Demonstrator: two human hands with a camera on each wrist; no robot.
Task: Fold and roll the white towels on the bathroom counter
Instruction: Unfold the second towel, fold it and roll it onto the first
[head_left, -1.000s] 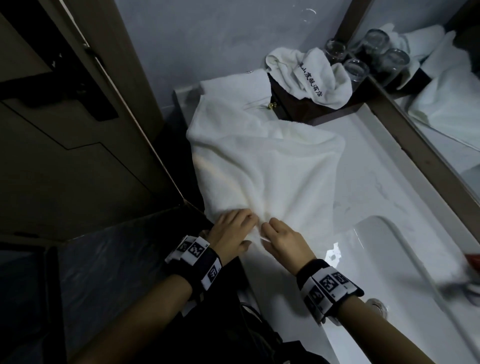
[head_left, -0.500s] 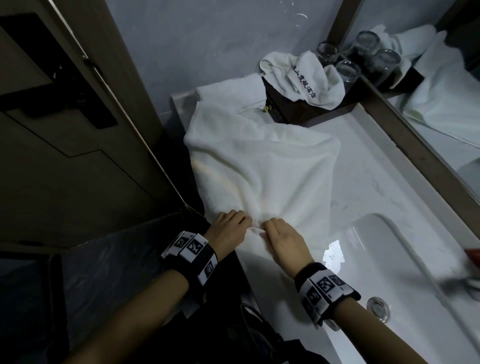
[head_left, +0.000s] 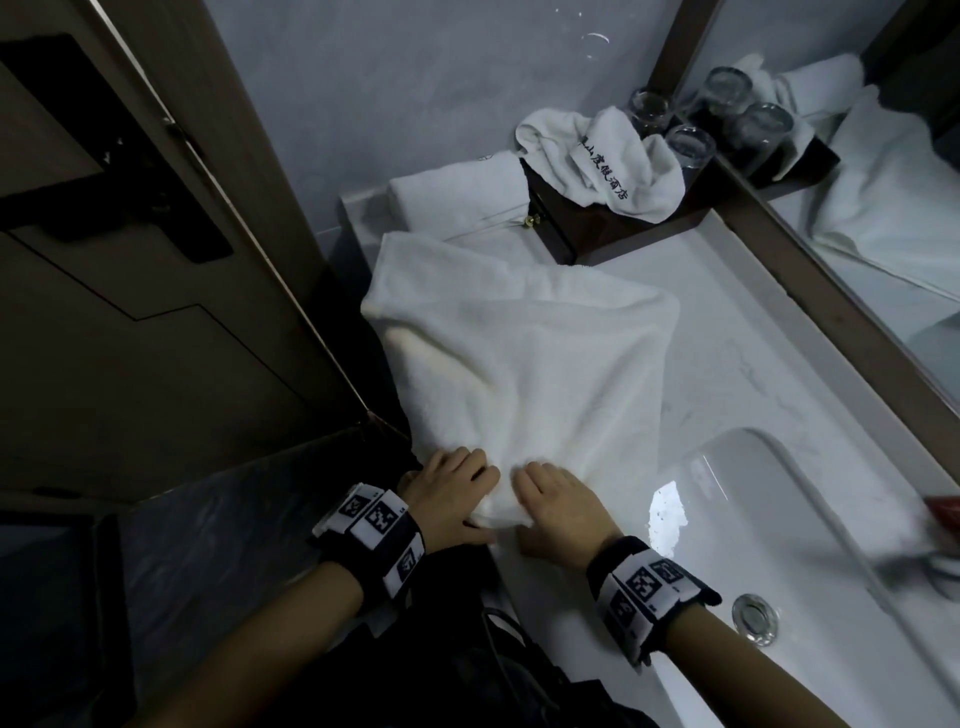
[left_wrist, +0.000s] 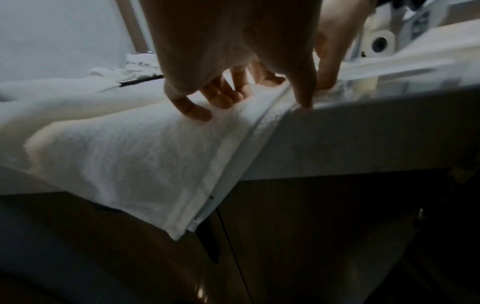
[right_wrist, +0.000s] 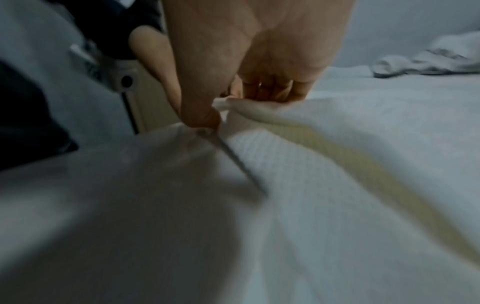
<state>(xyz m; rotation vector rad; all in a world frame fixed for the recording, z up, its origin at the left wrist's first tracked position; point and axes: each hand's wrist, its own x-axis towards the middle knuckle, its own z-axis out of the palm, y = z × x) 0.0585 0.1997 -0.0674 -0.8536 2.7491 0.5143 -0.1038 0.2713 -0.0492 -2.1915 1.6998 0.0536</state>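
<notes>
Rolling looks barely begun: the left hand (head_left: 451, 493) and right hand (head_left: 558, 501) pinch the folded white terry towel's (head_left: 524, 364) 6 o'clock edge on the pale marble tabletop (head_left: 737, 353), another crumpled white towel (head_left: 602, 156) waiting at 12 o'clock.

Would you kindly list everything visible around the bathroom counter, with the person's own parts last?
large towel: one, white, spread on the counter, near end starting to roll
folded towel: one, white, far counter corner
lettered towel: one, white, crumpled on the box
box: one, dark wood, beside the mirror
glasses: two, clear, on the box
counter: one, white marble
sink: one, white, drain at the bottom
mirror: one, brown frame
door: one, dark brown, left
wristbands: two, black and white
left hand: grip on the rolled edge
right hand: grip on the same edge
</notes>
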